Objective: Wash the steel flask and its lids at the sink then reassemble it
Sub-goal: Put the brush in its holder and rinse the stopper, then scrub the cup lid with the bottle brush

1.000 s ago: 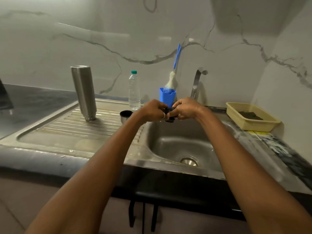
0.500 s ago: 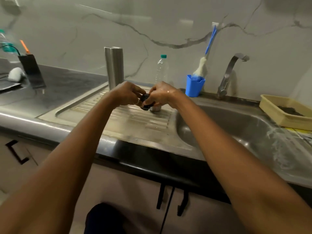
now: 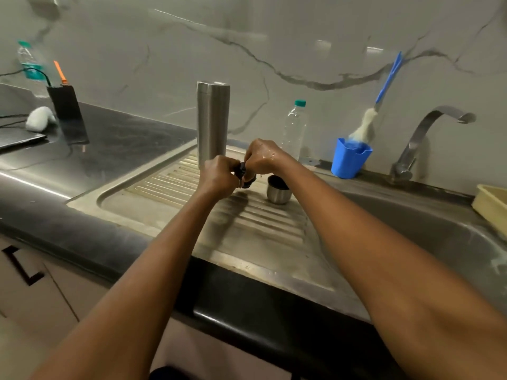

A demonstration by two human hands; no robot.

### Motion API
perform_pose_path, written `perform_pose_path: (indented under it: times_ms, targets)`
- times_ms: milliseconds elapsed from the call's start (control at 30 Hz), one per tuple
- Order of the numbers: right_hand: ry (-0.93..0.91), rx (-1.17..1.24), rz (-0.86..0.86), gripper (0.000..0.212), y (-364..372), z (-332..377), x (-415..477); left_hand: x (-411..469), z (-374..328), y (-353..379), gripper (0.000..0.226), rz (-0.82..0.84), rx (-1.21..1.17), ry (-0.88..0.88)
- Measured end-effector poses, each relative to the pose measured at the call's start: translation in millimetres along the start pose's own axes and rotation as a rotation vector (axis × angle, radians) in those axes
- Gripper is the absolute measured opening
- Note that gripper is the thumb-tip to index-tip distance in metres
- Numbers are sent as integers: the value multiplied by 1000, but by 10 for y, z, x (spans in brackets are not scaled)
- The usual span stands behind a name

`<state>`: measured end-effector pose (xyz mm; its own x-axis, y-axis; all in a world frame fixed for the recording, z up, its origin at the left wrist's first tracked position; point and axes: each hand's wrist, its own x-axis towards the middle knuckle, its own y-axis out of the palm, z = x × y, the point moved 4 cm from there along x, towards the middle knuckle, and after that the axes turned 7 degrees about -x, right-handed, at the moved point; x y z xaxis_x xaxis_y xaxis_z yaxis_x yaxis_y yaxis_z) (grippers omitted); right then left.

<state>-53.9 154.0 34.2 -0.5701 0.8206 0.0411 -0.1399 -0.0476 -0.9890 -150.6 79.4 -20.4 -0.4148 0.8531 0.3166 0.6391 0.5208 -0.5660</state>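
1. The left hand (image 3: 219,175) and the right hand (image 3: 260,157) meet above the ribbed drainboard (image 3: 164,204), just in front of the steel flask (image 3: 213,124).
2. Between them is a small black inner lid (image 3: 245,174). The fingers of both hands are curled round it, the left gripping from the left and the right pinching it from above and to the right. Most of the lid is hidden by the fingers.
3. Water drops show on the back of the right hand.
4. The steel flask stands upright on the far part of the drainboard, touched by neither hand.
5. The steel cup lid (image 3: 277,189) sits on the drainboard with its opening up, just right of the hands and apart from the flask.
6. A clear plastic bottle (image 3: 293,130) with a green cap stands behind the cup lid, by the wall.
7. A blue holder (image 3: 349,157) further right holds a bottle brush (image 3: 363,127) with a blue handle, beside the faucet (image 3: 428,133).
8. The sink (image 3: 439,229) lies to the right, and a yellow tray (image 3: 491,207) rests at its far right edge.
9. On the dark tabletop (image 3: 123,141) to the left, a black phone (image 3: 68,113) leans upright, with a white object (image 3: 39,119) and a second bottle (image 3: 30,67) near it.
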Motion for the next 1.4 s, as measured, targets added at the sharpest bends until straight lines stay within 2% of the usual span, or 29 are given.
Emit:
perform_pose_path:
  times_ms: [433,567,667,767,833,933,1067,1133,1200,1333,1400]
  targets:
    - [-25,77,8,33,130,-169,38,14,69,154,49,-23,23,-92]
    - [12,130,17,53,43,-380,-127,-80,-62,94,34,-61,115,-152]
    - [41,145,77,57,112,-574,-269,-183,-176,120,29,-80,140,-142]
    - [68,175,97,54,257,-700,-389,-276,-296,196,24,-103,145,-90]
    - [85,204,36,53,294,-743,-445,-312,-358,251,23,-89,144,-71]
    - [75,362,-29,46,256,-826,-519,-300,-426,309,34,-37,124,-78]
    - [40,681,-54,28,75,-1068,-655,-274,-582,472,79,144,-25,-90]
    - [66,754,-66,24,-27,-1256,-746,-309,-727,652,90,219,-99,-71]
    - [86,776,-66,26,-70,-1439,-792,-345,-839,848,85,229,-206,-61]
    - [101,757,-29,43,-157,-1769,-878,-380,-1029,1219,61,170,-422,-70]
    - [158,787,-87,52,-271,-1986,-870,-364,-1118,1400,56,187,-534,-93]
